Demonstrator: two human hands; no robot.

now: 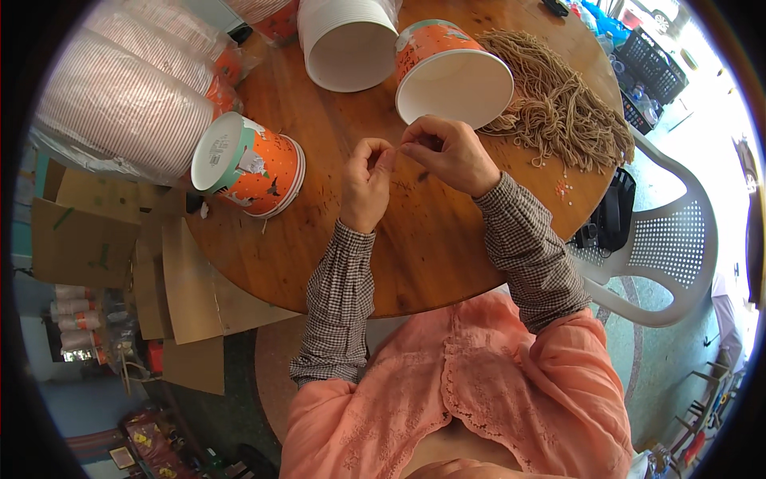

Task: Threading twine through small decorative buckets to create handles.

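Observation:
Over the wooden table (423, 263), my left hand (366, 185) and my right hand (456, 156) are held close together, each with thumb and fingers pinched. Whatever lies between the fingertips is too small to make out. Just beyond my right hand, an orange printed paper tub (435, 36) rests tilted, its white inside toward me. A heap of tan strings (558, 100) spreads beside that tub on the right. To the left of my left hand stands a short stack of upside-down orange paper tubs (267, 172), with a bit of string hanging at its lower rim.
Nested white tubs (351, 52) lie at the back, and plastic-wrapped tub stacks (120, 104) fill the left. Small pale bits (563, 190) lie near the table's right edge. A grey plastic chair (670, 231) stands right; open cardboard boxes (187, 279) sit lower left.

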